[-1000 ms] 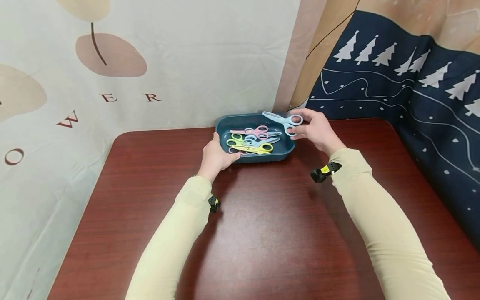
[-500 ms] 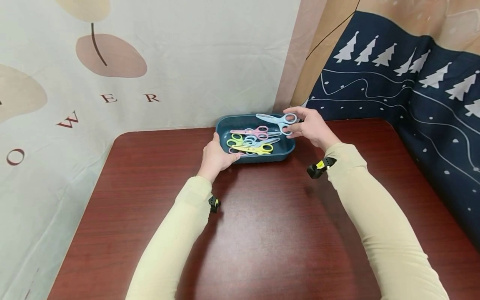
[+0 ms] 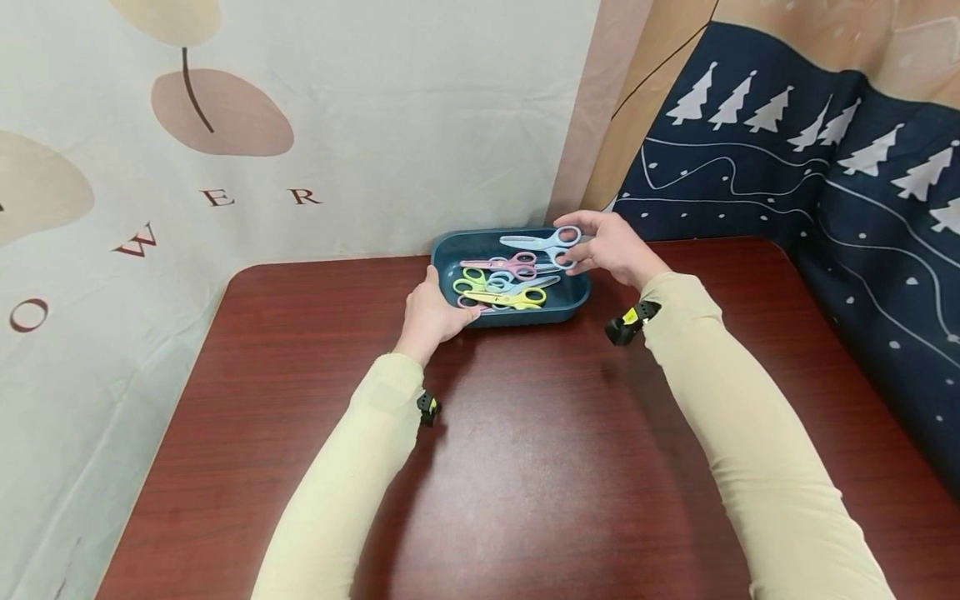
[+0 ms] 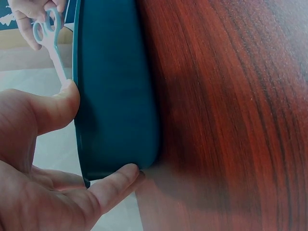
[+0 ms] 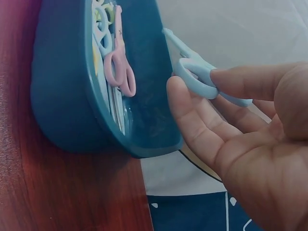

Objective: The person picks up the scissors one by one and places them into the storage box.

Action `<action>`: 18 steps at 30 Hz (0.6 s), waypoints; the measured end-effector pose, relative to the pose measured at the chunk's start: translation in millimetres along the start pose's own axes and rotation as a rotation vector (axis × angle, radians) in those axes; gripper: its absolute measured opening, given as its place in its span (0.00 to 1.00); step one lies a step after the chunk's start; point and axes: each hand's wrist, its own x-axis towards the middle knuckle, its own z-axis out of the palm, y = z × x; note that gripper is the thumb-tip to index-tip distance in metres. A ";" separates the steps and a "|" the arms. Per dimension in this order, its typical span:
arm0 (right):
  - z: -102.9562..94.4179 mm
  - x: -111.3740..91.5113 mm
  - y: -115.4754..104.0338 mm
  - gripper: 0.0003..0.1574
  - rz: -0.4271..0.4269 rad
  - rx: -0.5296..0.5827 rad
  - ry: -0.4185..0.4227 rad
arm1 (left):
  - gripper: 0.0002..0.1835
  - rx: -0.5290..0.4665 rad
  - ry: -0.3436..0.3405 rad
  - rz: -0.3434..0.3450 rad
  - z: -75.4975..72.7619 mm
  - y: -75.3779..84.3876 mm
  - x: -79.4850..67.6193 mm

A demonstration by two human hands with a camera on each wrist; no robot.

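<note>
A dark blue-green plastic bin (image 3: 540,316) stands at the far edge of the table. My left hand (image 3: 432,310) grips its left end, with the thumb on the near rim and fingers round the corner in the left wrist view. My right hand (image 3: 611,247) pinches a pair of light blue scissors (image 3: 527,243) by the finger loops, raised over the bin's far right part, blades pointing left. Inside the bin lie several scissors, among them a pink pair (image 5: 119,62) and a yellow pair (image 3: 491,297). Some overlap and partly hide one another.
The reddish-brown wooden table (image 3: 525,467) extends in front of the bin. Right behind the bin hangs a pale printed cloth (image 3: 420,125). A dark blue cloth with white trees (image 3: 757,167) hangs at the right.
My right hand has moved left with the light blue scissors, from the bin's right end to farther over it. The left hand and the bin have stayed still.
</note>
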 end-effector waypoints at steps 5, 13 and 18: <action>1.6 2.9 -2.8 0.37 0.007 -0.005 -0.029 | 0.62 -0.003 -0.001 -0.001 0.2 -0.4 0.0; 4.6 9.3 2.4 0.36 0.036 -0.023 -0.044 | 0.62 -0.004 -0.002 -0.002 0.6 -0.5 0.8; 5.9 12.5 6.1 0.36 0.052 -0.032 -0.071 | 0.62 0.003 0.002 0.001 0.8 -0.9 1.5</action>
